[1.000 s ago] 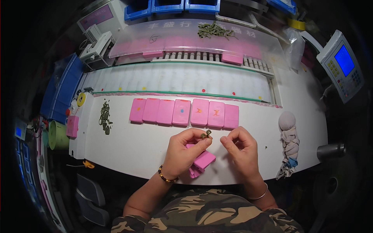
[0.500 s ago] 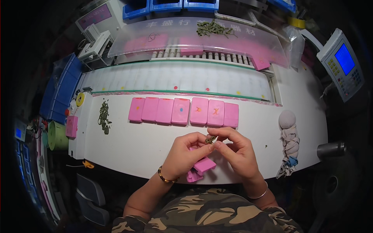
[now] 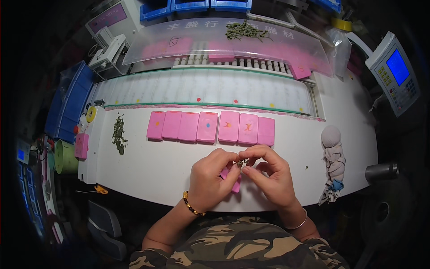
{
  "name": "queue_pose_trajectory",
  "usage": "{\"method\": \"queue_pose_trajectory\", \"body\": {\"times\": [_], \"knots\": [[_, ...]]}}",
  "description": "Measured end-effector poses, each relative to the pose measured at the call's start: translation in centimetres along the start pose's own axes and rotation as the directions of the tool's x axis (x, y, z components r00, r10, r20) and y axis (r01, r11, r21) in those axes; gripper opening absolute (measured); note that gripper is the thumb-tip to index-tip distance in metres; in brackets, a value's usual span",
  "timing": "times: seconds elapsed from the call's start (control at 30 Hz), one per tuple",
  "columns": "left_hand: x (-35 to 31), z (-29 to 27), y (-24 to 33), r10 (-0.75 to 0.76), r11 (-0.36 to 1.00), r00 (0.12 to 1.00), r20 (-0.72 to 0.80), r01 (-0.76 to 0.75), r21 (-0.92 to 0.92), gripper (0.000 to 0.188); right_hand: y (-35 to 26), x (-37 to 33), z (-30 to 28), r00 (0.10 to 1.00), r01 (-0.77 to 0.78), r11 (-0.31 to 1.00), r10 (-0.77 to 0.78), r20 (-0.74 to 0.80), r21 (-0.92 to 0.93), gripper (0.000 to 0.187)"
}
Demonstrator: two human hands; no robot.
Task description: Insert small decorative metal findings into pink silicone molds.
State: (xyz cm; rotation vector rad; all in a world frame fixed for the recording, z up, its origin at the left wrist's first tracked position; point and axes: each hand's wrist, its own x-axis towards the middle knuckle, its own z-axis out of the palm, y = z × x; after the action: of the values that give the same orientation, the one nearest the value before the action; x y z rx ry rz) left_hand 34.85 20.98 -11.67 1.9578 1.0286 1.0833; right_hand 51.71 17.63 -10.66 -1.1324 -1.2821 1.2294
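Above the near edge of the white table, both hands meet at the fingertips around a small dark green wax-like piece point(image 3: 242, 162). My left hand point(image 3: 208, 177) is closed, thumb and forefinger pinching its left side. My right hand point(image 3: 272, 178) pinches it from the right. A pink rubber mould point(image 3: 236, 184) shows under the left fingers, mostly covered by that hand; whether the palm grips it I cannot tell. Just beyond the hands, several pink rubber moulds point(image 3: 207, 127) stand in a row, some marked with coloured dots or strokes.
Green scraps point(image 3: 118, 134) lie at the table's left. A cloth-wrapped bundle point(image 3: 333, 157) lies right, near a dark metal cylinder point(image 3: 381, 171). Behind the moulds runs a glass-topped strip point(image 3: 201, 87), then a clear sheet bearing green pieces point(image 3: 245, 31). A keypad unit point(image 3: 394, 71) overhangs the right.
The left hand has turned and shifted slightly left; the pink mould beneath it is now more hidden. Both hands still pinch the green piece, which has turned between the fingertips.
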Motion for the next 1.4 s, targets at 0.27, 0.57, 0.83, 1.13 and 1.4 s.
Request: {"method": "queue_pose_trajectory", "body": {"times": [0.27, 0.57, 0.83, 1.13, 1.4], "knots": [[-0.44, 0.02, -0.31, -0.195, 0.942, 0.972, 0.128, 0.222, -0.251, 0.011, 0.01, 0.01, 0.07, 0.999, 0.040, 0.997, -0.042, -0.032, -0.072, 0.022], [-0.05, -0.57, -0.28, -0.427, 0.549, 0.747, 0.509, 0.662, -0.510, 0.012, 0.67, -0.21, -0.19, 0.992, -0.089, 0.989, 0.099, -0.076, 0.120, 0.026], [-0.25, -0.40, -0.70, -0.411, 0.390, 0.707, 0.575, 0.707, -0.590, 0.010, 0.57, -0.12, -0.18, 0.992, -0.094, 0.984, 0.105, -0.067, 0.151, 0.027], [-0.35, -0.33, -0.77, -0.434, 0.314, 0.685, 0.585, 0.723, -0.615, 0.009, 0.75, -0.11, -0.22, 0.994, -0.084, 0.982, 0.094, -0.053, 0.167, 0.030], [-0.55, -0.34, -0.71, -0.454, 0.428, 0.762, 0.462, 0.641, -0.637, 0.009, 0.56, -0.18, -0.14, 0.994, -0.077, 0.990, 0.086, -0.072, 0.118, 0.033]]}}
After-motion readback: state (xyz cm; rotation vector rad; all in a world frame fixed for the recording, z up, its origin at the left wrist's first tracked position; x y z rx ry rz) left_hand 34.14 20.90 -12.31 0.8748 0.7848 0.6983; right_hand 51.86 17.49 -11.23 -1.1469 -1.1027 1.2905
